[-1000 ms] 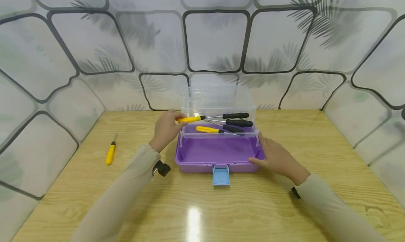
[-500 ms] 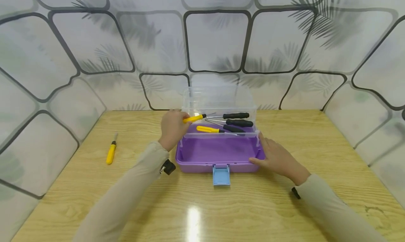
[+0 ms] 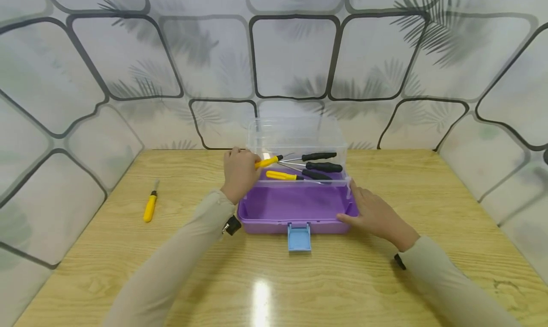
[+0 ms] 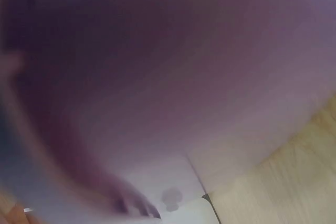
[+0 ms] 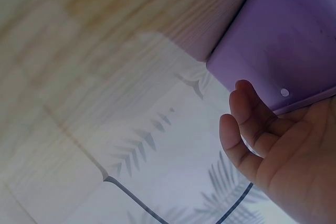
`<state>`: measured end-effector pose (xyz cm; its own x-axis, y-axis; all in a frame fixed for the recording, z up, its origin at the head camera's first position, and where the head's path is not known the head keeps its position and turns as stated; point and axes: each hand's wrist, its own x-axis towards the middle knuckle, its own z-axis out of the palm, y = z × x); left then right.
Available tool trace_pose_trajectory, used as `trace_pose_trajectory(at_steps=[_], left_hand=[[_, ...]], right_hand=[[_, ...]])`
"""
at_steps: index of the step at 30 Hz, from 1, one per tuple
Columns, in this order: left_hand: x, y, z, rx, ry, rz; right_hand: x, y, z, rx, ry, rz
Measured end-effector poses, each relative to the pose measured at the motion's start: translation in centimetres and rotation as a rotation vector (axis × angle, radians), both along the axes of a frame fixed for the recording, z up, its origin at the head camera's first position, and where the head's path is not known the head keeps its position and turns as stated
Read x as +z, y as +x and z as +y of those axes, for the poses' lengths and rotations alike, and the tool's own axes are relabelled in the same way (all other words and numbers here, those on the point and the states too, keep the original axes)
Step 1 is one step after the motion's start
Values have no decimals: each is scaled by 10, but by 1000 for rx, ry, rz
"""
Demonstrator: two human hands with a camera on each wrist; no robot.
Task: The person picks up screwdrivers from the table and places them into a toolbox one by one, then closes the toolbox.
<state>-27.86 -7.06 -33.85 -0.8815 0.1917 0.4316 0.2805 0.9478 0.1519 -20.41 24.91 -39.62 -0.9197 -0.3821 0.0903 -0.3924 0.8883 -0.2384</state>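
Note:
My left hand (image 3: 241, 172) grips a screwdriver by its yellow handle (image 3: 267, 162), shaft pointing right, over the left part of a clear tray (image 3: 274, 182). The tray is raised at the back of an open purple toolbox (image 3: 265, 227). Another yellow screwdriver (image 3: 280, 175) and several black-handled screwdrivers (image 3: 324, 167) lie in it. At the box's right front corner, my right hand (image 3: 374, 215) holds the rim, thumb over the edge and fingers along the side. The right wrist view shows bent fingers (image 5: 247, 114) beside the purple wall. The left wrist view is mostly blurred purple.
A third yellow screwdriver (image 3: 150, 207) lies on the wooden table (image 3: 205, 279) at the left. The clear lid (image 3: 295, 129) stands open behind the tray, close to the patterned wall (image 3: 295, 56). A light-blue latch (image 3: 299, 239) hangs down at the box's front.
My left hand has moved right with the yellow screwdriver, further over the tray, and the shaft now tilts up slightly. My right hand stays at the box corner.

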Motion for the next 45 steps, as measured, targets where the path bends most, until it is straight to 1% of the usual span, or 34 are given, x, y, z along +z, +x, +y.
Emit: trace_pose_trajectory(at_steps=[3,7,10,12,17,25,31,34,36,41,45], left_hand=[[1,1,0,-9,-8,-7],[2,3,-2,-20,-8,-36],[1,6,-5,-35,7,-43],[1,8,-7,-49,28,-30],[1,16,-14,-81,106,40],[3,38,-34,-105,224,127],[5,52,-63,-58,253,167],[4,56,-82,-28,260,182],[2,58,-95,-19,261,191],[0,64,-126,30,259,148],[-2,66,-150,128,249,58]], right_hand=[[0,0,0,0,1,2],[1,0,0,2,-1,8],[0,0,0,2,-1,8],[0,0,0,3,-1,8],[-1,1,0,10,1,15],[-1,1,0,6,2,3],[1,1,-1,7,2,2],[-1,1,-1,2,1,-4],[-2,1,-1,0,1,-5],[-4,1,0,14,2,10],[-3,-1,0,20,-1,23]])
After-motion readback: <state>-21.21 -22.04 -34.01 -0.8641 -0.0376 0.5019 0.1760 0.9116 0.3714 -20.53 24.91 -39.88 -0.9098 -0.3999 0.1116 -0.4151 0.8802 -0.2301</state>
